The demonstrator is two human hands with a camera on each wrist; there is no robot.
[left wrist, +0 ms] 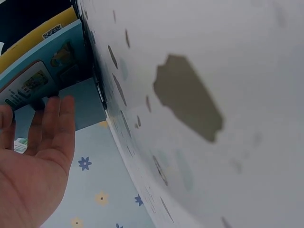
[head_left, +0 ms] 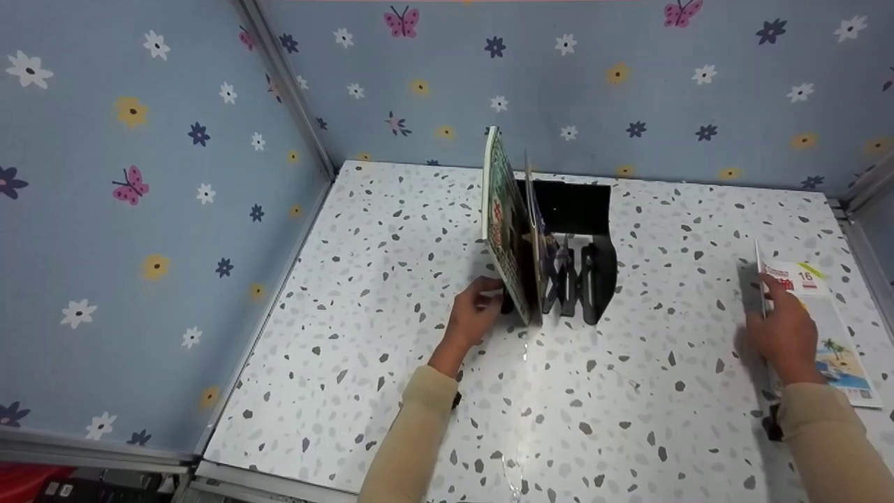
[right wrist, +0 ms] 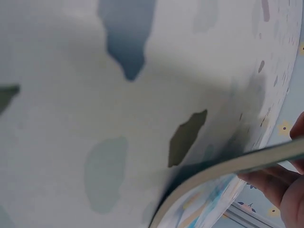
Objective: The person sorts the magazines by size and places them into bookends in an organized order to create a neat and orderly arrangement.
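Observation:
A black desktop book rack point(head_left: 606, 279) stands on the table, with thin dividers at its right end. A green-covered book point(head_left: 506, 223) stands in its left part, leaning, beside another thin upright book point(head_left: 533, 230). My left hand point(head_left: 475, 311) is at the rack's left end, thumb and bent fingers pinching its dark end piece low beside the green book. In the left wrist view, the fingertips of the left hand point(left wrist: 45, 142) overlap the lower part of a blue cover point(left wrist: 66, 57). Far right, my right hand point(head_left: 786, 332) pinches a thin book point(right wrist: 223, 168) standing on edge.
Under and beside the right hand lies a white-covered book point(head_left: 845, 349) with a beach picture, flat near the table's right edge. A speckled white table point(head_left: 335, 335) spans between flower-patterned walls point(head_left: 433, 77). A red item point(head_left: 31, 482) shows below the left table edge.

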